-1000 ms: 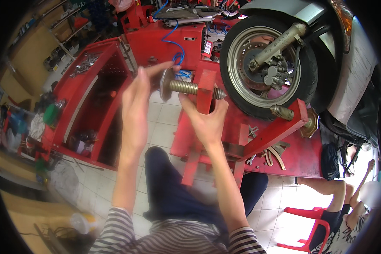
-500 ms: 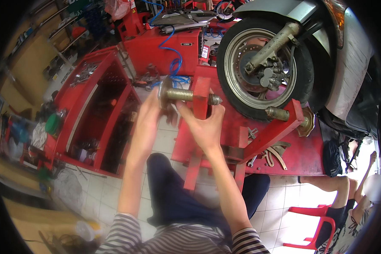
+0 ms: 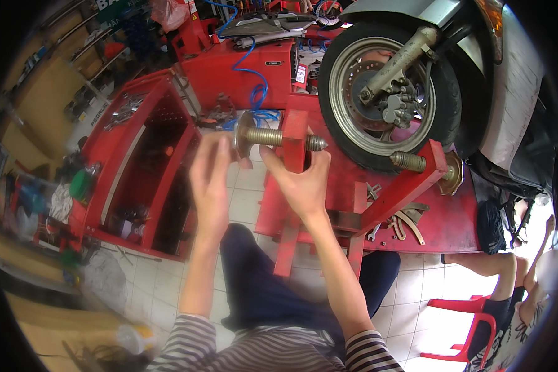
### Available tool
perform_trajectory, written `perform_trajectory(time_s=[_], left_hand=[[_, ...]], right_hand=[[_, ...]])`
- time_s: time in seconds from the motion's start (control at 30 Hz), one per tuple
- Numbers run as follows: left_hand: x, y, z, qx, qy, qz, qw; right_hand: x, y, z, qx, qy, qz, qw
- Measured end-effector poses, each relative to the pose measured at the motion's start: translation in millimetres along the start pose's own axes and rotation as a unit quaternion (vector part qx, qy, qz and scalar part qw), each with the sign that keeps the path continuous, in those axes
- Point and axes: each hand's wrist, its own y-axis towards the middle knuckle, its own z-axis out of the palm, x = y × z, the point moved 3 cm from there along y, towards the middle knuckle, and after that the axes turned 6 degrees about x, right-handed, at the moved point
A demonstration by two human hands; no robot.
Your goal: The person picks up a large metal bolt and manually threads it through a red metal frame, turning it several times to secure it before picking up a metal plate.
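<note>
A metal handwheel (image 3: 240, 136) sits on the left end of a threaded screw (image 3: 263, 137), which passes sideways through a red steel upright (image 3: 296, 130). My left hand (image 3: 208, 186) is at the wheel's near left edge, slightly blurred, its fingers stretched and apart. Whether they touch the rim I cannot tell. My right hand (image 3: 304, 186) is wrapped round the upright just below the screw, thumb on the left side and fingers on the right. The screw's pointed tip (image 3: 317, 144) sticks out above those fingers. A matching screw (image 3: 408, 161) runs through a second red upright (image 3: 398, 192) on the right.
A motorcycle's front wheel (image 3: 387, 99) stands beyond the clamp on a red lift platform (image 3: 437, 229). Pliers (image 3: 409, 224) and a wrench lie there. On the left is a red tool cart (image 3: 144, 167); a blue air hose (image 3: 258, 93) coils behind. Another person sits by a red chair (image 3: 477, 322).
My left hand has shifted slightly left and down from the handwheel, with its fingers more spread. My right hand stays round the upright.
</note>
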Motion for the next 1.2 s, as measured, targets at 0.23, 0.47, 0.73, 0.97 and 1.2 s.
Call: perform_trajectory(time_s=[0.23,0.47,0.73,0.97,1.2], left_hand=[[-46,32,16,0.078,-0.008,0.027,0.997],[-30,-4,3,-0.014,-0.046,0.171,0.984],[-2,-1,-2,-0.060,-0.237,-0.010,0.970],[-42,23,11,0.101,0.072,0.001,0.992],[-45,10,-10,0.155,-0.270,0.154,0.938]], right_hand=[[0,1,-2,0.004,-0.009,0.005,1.000],[5,0,-2,0.006,-0.028,0.017,0.999],[4,1,0,0.004,-0.024,0.005,1.000],[4,1,-2,0.003,-0.017,0.005,1.000],[6,-1,-2,0.006,-0.047,0.016,0.999]])
